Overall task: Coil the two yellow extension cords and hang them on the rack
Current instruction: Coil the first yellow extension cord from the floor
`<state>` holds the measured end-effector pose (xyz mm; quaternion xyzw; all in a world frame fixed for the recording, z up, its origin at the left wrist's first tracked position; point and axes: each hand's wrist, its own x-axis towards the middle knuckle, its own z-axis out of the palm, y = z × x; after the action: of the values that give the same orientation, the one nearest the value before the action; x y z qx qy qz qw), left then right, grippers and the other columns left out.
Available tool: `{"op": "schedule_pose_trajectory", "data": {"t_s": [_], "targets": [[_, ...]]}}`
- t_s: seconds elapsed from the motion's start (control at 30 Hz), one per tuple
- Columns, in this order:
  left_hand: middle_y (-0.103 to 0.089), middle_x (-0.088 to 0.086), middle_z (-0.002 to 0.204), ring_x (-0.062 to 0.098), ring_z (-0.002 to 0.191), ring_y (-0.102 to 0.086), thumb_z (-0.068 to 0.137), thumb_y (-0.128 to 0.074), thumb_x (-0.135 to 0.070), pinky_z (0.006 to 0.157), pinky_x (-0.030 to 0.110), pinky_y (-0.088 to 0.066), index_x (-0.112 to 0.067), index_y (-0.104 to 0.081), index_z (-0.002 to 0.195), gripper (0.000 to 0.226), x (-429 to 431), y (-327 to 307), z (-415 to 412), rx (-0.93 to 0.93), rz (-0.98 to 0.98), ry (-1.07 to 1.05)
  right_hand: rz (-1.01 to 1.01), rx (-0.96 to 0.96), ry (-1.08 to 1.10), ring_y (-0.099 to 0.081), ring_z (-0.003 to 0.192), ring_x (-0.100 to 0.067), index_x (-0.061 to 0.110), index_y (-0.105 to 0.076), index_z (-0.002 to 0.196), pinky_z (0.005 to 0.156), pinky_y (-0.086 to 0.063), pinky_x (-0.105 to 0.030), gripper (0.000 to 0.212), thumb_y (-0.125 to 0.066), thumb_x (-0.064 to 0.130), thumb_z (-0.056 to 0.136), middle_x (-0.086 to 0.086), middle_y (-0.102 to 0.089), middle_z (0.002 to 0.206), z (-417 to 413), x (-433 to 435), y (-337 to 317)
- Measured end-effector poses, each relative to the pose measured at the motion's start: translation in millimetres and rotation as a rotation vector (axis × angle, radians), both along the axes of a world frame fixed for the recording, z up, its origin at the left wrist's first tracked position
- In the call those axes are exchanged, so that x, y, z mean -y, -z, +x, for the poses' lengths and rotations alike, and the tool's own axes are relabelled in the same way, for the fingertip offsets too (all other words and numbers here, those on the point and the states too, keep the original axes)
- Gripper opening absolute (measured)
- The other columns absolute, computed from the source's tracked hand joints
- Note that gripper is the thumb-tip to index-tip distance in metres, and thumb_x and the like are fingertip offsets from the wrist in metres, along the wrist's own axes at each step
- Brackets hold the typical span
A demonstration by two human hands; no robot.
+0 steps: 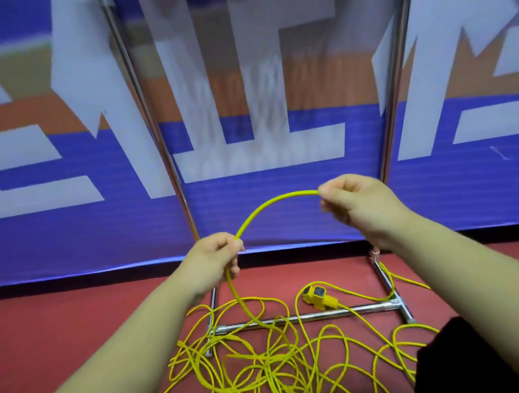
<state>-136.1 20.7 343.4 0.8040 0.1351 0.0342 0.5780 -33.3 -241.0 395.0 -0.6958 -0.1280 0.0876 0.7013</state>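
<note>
Both hands are raised in front of a blue banner with large white characters, and a short arc of yellow extension cord spans between them. The left hand, at about 8 o'clock from the right hand, has its fingers curled and pinching the cord at the arc's lower end; from that grip the cord curves down toward 6 o'clock into the heap on the red floor. The right hand's fingers are pressed together on the arc's upper end, thumb against forefinger. Below, loose loops of yellow cord lie tangled across the floor, draped over the chrome base bar of the rack; where one cord ends and the other begins in that tangle cannot be told. A yellow socket block lies on the floor just beyond the base bar, at about 5 o'clock from the left hand, with cord running from it toward the rack's right foot. The rack's two chrome uprights rise in front of the banner, one on either side of the hands. A dark shape fills the lower right corner, too unclear to name.
</note>
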Motion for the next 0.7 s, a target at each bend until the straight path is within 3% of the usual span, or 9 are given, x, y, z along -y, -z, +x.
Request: {"op": "schedule_pose_trajectory", "data": {"t_s": [0.07, 0.17, 0.3, 0.4, 0.53, 0.7], "targets": [[-0.047, 0.003, 0.065, 0.016, 0.054, -0.046, 0.102, -0.054, -0.018, 0.065, 0.040, -0.046, -0.014, -0.071, 0.087, 0.023, -3.7, -9.0, 2.3, 0.083, 0.020, -0.036, -0.135, -0.010, -0.049, -0.062, 0.060, -0.012, 0.009, -0.067, 0.088, 0.053, -0.042, -0.023, 0.008, -0.066, 0.014, 0.094, -0.006, -0.069, 0.070, 3.1, 5.9, 11.9], [-0.039, 0.004, 0.065, 0.016, 0.053, -0.033, 0.103, -0.053, -0.020, 0.057, 0.035, -0.034, -0.019, -0.075, 0.092, 0.025, 4.9, -25.8, 2.4, 0.146, 0.016, -0.012, -0.287, 0.007, -0.161, -0.064, 0.065, -0.016, 0.006, -0.067, 0.095, 0.050, -0.045, -0.026, 0.007, -0.062, 0.012, 0.097, -0.009, -0.071, 0.076, 4.5, 9.0, 18.7], [-0.029, 0.011, 0.071, 0.017, 0.056, -0.025, 0.103, -0.053, -0.025, 0.052, 0.031, -0.024, -0.025, -0.078, 0.093, 0.026, 16.0, -42.9, 4.7, 0.191, 0.014, 0.039, -0.357, 0.065, -0.281, -0.067, 0.072, -0.012, 0.012, -0.072, 0.098, 0.061, -0.049, -0.025, 0.015, -0.062, 0.023, 0.098, -0.005, -0.074, 0.083, -3.0, 0.3, 19.6], [-0.029, 0.011, 0.073, 0.018, 0.058, -0.025, 0.102, -0.054, -0.029, 0.054, 0.031, -0.025, -0.029, -0.078, 0.094, 0.025, 20.9, -46.7, 5.0, 0.182, 0.052, 0.083, -0.269, 0.017, -0.281, -0.063, 0.068, -0.014, 0.012, -0.074, 0.100, 0.067, -0.051, -0.025, 0.018, -0.060, 0.024, 0.099, -0.005, -0.069, 0.076, -6.7, -7.5, 16.6], [-0.034, 0.011, 0.071, 0.020, 0.060, -0.031, 0.101, -0.056, -0.028, 0.055, 0.031, -0.030, -0.028, -0.077, 0.093, 0.022, 20.5, -43.0, 5.6, 0.168, 0.047, 0.102, -0.076, -0.067, -0.276, -0.040, 0.055, -0.012, 0.011, -0.074, 0.102, 0.057, -0.038, -0.025, 0.021, -0.055, 0.020, 0.101, 0.002, -0.049, 0.064, -7.6, -17.1, 16.1], [-0.064, -0.004, 0.069, 0.013, 0.070, -0.060, 0.087, -0.072, -0.027, 0.063, 0.019, -0.046, -0.017, -0.071, 0.094, 0.013, 12.4, -18.9, 4.9, 0.026, -0.058, 0.234, 0.241, -0.118, -0.142, -0.031, 0.054, -0.009, 0.011, -0.071, 0.095, 0.055, -0.035, -0.024, 0.023, -0.050, 0.018, 0.103, 0.003, -0.041, 0.063, -0.5, -23.1, -2.0]]}}
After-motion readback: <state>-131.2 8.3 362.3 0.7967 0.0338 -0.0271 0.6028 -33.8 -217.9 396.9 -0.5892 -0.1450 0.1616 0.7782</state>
